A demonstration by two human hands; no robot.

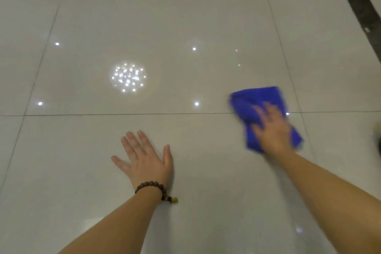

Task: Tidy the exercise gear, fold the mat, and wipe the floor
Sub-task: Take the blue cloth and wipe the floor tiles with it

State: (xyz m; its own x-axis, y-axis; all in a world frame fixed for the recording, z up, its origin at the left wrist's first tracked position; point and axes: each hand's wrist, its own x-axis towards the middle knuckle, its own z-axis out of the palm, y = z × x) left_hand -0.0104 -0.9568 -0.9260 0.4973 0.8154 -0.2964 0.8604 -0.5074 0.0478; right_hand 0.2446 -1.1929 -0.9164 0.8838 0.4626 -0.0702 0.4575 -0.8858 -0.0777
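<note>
Wiping step, by the look of it. Right hand [272,128] pressed flat w/ fingers spread on the blue cloth [257,105], right of centre, across a grout line; blurred. Left hand [144,156] splayed flat on the floor [185,16], near centre, prob. bracing. Next probably: sweep cloth left over bare tile. Glossy pale tiles reflect ceiling lights; dark strip [358,2] far right. No mat or gear visible.
</note>
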